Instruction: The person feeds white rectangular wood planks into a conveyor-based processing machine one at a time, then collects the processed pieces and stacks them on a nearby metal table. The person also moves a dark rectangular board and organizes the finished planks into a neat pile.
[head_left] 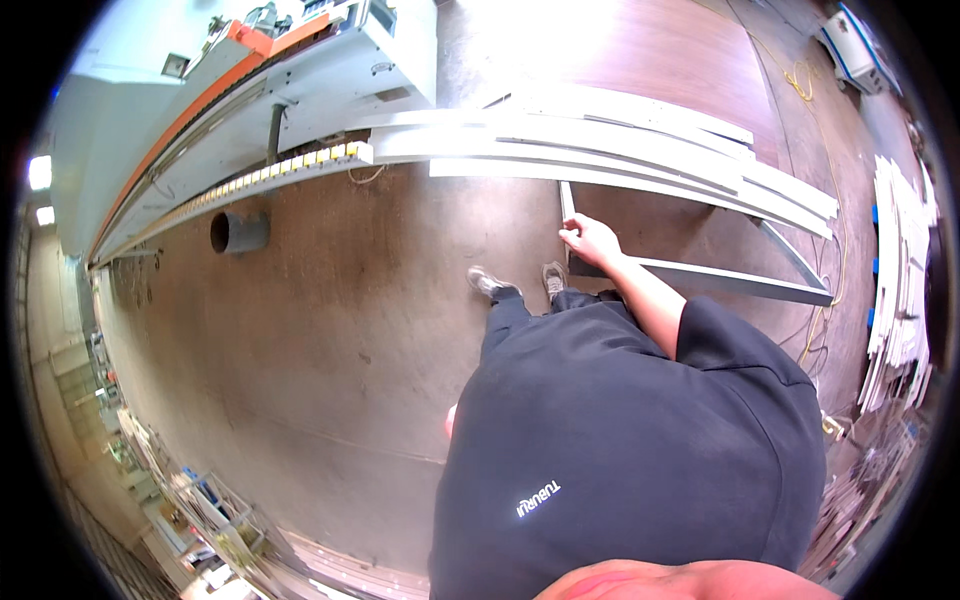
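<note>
Head: white strips (640,160) beyond right hand (592,241)

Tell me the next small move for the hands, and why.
Probably bring the left hand, mostly hidden beside the body, to the metal frame: only the right hand grips it, at its left end, and long white strips lie along its far side.

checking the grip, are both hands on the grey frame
No, only the right hand is on the grey frame, while the left hand, mostly hidden, shows beside the dark shirt.
</note>
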